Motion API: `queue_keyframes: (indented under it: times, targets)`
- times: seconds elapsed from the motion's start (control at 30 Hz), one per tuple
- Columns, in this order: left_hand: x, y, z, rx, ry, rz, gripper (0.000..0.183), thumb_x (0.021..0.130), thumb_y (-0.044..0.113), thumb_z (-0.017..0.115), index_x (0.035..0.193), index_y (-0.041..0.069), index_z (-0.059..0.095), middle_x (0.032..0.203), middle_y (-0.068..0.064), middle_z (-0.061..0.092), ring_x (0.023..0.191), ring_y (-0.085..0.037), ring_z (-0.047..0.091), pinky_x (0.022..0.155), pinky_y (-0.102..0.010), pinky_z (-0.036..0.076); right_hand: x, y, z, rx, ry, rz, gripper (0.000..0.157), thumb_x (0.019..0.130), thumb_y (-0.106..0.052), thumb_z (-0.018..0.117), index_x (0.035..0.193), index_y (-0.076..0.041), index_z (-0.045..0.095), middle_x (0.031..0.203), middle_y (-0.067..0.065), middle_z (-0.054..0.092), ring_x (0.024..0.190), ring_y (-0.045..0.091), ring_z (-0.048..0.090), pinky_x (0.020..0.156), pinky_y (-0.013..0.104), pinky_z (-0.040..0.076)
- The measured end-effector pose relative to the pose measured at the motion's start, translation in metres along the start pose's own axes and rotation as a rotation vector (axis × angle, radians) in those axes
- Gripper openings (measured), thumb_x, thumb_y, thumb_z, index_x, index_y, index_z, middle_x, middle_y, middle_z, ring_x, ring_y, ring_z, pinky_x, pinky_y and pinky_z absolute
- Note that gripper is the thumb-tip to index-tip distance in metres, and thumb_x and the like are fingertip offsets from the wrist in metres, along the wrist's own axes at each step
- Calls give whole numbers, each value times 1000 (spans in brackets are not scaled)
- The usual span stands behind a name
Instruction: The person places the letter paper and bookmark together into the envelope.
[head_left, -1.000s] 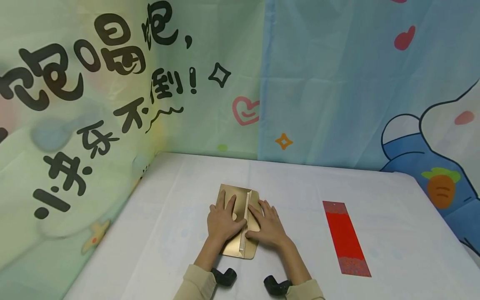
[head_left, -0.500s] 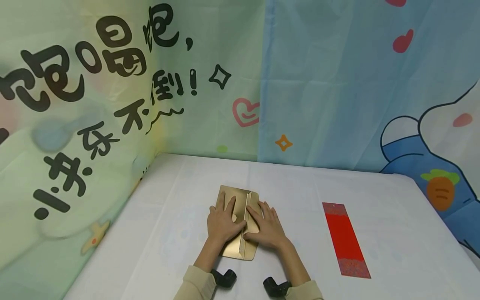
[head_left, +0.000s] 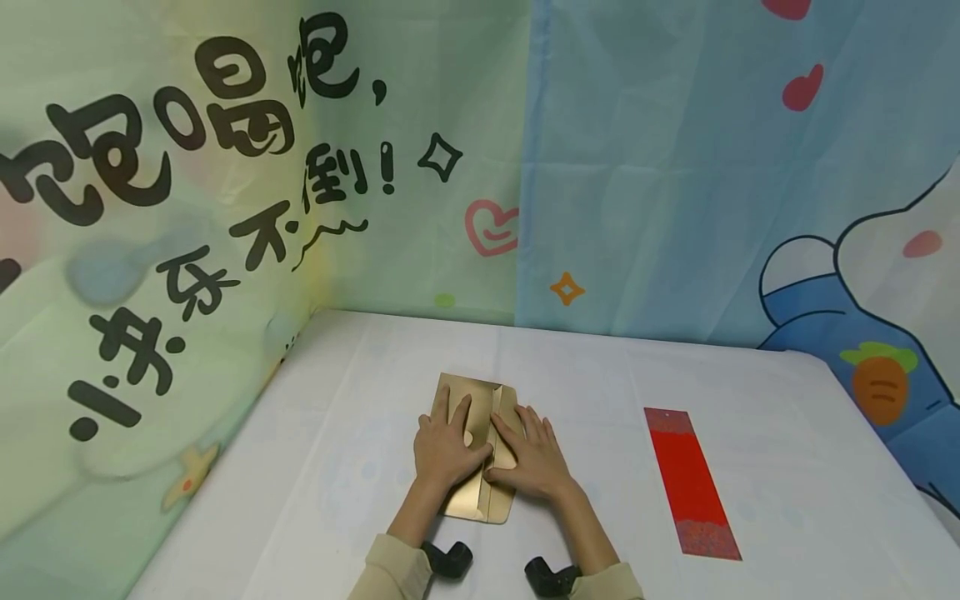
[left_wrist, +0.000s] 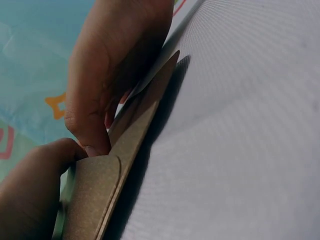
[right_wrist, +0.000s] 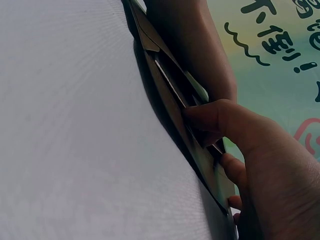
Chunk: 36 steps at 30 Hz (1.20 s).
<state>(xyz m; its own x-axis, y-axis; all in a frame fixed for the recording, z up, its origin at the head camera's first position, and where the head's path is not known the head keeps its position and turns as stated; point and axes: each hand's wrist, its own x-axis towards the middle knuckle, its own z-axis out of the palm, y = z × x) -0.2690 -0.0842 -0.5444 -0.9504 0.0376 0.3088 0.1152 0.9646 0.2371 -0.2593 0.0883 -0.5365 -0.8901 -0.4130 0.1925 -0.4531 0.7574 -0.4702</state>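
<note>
A gold paper envelope (head_left: pixel 477 497) lies on the white table, with a long raised fold running down its right part. My left hand (head_left: pixel 447 442) rests on the left part, fingers spread, and its thumb reaches to the fold. From the right, my right hand (head_left: pixel 536 458) touches the fold with thumb and forefinger, its other fingers on the right part. In the left wrist view the gold paper (left_wrist: pixel 92 197) shows a bent-up edge. The right wrist view shows the right thumb (right_wrist: pixel 200 116) against the raised edge. Fingertips are partly hidden there.
A long red paper strip (head_left: pixel 690 475) with patterned ends lies to the right on the white tabletop (head_left: pixel 585 379). Black wrist devices (head_left: pixel 448 560) sit under both wrists. A printed cloth backdrop (head_left: pixel 420 250) stands behind and to the left.
My right thumb and forefinger have moved slightly left, and the raised fold leans flatter to the left. The left hand stays in place. The head view has tilted up a little.
</note>
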Motion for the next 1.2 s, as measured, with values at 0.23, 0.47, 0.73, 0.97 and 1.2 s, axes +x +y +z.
queue_keyframes:
  times: [0.23, 0.47, 0.73, 0.97, 1.2]
  targets:
    - [0, -1, 1, -6, 3, 1, 83, 67, 62, 57, 138, 22, 45, 148, -12, 26, 78, -31, 51, 52, -32, 42, 0, -3, -3, -27, -34, 23, 86, 70, -58, 59, 142, -16, 38, 146, 22, 23, 136, 39, 12, 105, 54, 8]
    - [0, -1, 1, -5, 17, 7, 82, 67, 61, 57, 138, 22, 45, 148, -12, 27, 78, -32, 51, 52, -32, 42, 0, 0, -1, -16, 2, -22, 86, 69, -57, 60, 140, -13, 41, 144, 24, 25, 133, 43, 15, 103, 58, 10]
    - [0, 0, 0, -16, 16, 4, 82, 67, 61, 58, 137, 21, 47, 148, -13, 27, 77, -32, 51, 52, -33, 41, 0, 1, 1, -21, 10, -35, 87, 69, -60, 59, 141, -14, 41, 143, 24, 26, 133, 43, 16, 103, 58, 10]
    - [-1, -1, 1, -18, 27, 3, 81, 66, 61, 58, 136, 21, 48, 147, -13, 28, 75, -31, 50, 50, -31, 40, 0, -2, -2, -45, -22, 1, 86, 69, -59, 59, 141, -16, 40, 145, 22, 25, 135, 41, 14, 105, 55, 10]
    - [0, -1, 2, -23, 29, 1, 83, 66, 62, 58, 137, 21, 47, 147, -13, 28, 76, -30, 50, 50, -31, 40, -1, -1, -1, -59, -38, 15, 86, 71, -60, 58, 143, -18, 38, 146, 22, 23, 136, 39, 12, 106, 54, 8]
